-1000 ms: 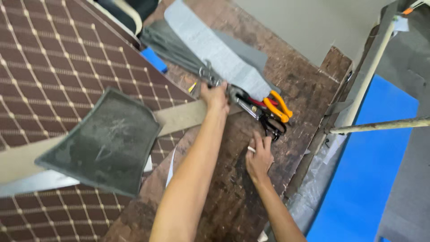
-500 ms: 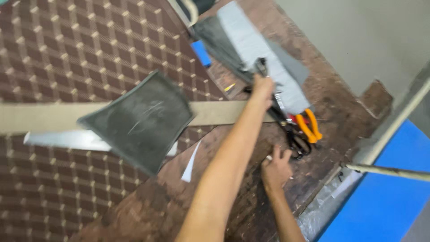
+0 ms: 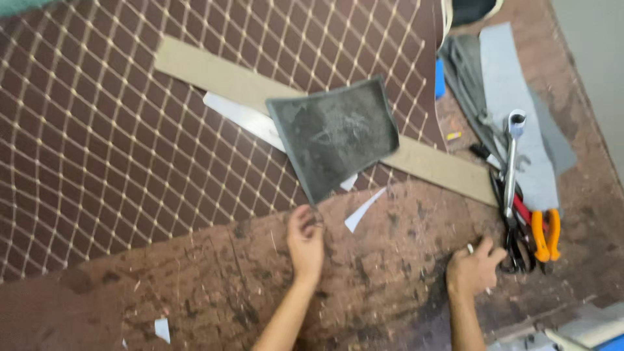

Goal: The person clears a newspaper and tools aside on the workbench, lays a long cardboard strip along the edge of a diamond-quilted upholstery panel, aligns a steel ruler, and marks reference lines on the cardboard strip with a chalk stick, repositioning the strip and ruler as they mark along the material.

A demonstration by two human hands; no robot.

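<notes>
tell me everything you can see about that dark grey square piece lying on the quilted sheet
The dark grey piece is a flat, roughly four-sided panel with slightly curved edges and a thin raised border. It looks like rubber or felted matting, dusty, with pale scuff marks near its middle. It lies flat, turned at an angle, across a tan strip and a white offcut, on the brown quilted sheet. Its lower corner points to the left hand, whose fingertips are at or just short of it.
</notes>
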